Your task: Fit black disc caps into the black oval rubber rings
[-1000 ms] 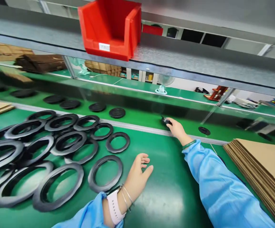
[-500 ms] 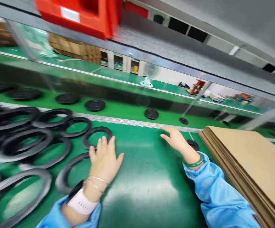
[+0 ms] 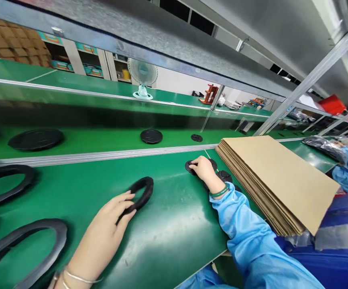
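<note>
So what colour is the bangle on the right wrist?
Green: a thin green bangle just above the blue sleeve, seen in the head view.

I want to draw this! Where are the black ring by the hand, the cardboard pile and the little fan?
black ring (image 3: 140, 192), head view, on its rubber band's upper right curve.
cardboard pile (image 3: 279, 176), head view, middle of the top sheet.
fan (image 3: 142, 74), head view, on its round cage.

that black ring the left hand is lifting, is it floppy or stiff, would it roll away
The black ring probably has some flex: it is thin and open in the middle, pinched at one edge by the left hand. It looks light, held by fingertips alone. Laid flat on the green mat, it likely stays put; on edge it might roll.
</note>
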Tool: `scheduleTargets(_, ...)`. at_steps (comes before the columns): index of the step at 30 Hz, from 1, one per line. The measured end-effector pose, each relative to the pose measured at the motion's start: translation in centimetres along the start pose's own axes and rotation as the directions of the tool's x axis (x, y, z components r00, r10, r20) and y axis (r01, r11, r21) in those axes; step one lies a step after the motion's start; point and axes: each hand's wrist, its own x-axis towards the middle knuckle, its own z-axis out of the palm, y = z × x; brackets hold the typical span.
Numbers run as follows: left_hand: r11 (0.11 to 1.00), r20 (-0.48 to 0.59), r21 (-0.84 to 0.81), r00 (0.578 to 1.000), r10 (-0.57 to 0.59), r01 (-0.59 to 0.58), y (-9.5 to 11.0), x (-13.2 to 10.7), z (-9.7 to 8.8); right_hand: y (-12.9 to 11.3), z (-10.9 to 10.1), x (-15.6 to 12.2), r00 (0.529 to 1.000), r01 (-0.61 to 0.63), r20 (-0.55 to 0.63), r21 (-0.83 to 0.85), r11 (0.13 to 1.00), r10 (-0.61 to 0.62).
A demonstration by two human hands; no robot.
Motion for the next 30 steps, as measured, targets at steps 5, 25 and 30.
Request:
scheduleTargets(5,0.553,0.35,-0.612,0.821,-0.451,0.565,2.2,0.2,-0.9,-0.3,0.3,0.0,1.0,-0.026,-0.009,-0.006,1.0,0.026)
scheduleTargets(25,0.688,0.204,-0.581,0.896,-0.395,0.435,0.8,0.5,-0.1,-13.3,3.0,-7.5,0.537,0.843,-0.303,0.22,0.49,-0.787)
scheduleTargets(30,0.668,0.223,-0.546,0.857,-0.465,0.505,0.9,0.2,0.4,-13.7,4.0,-7.4,0.512,0.859,-0.287,0.196,0.474,-0.81)
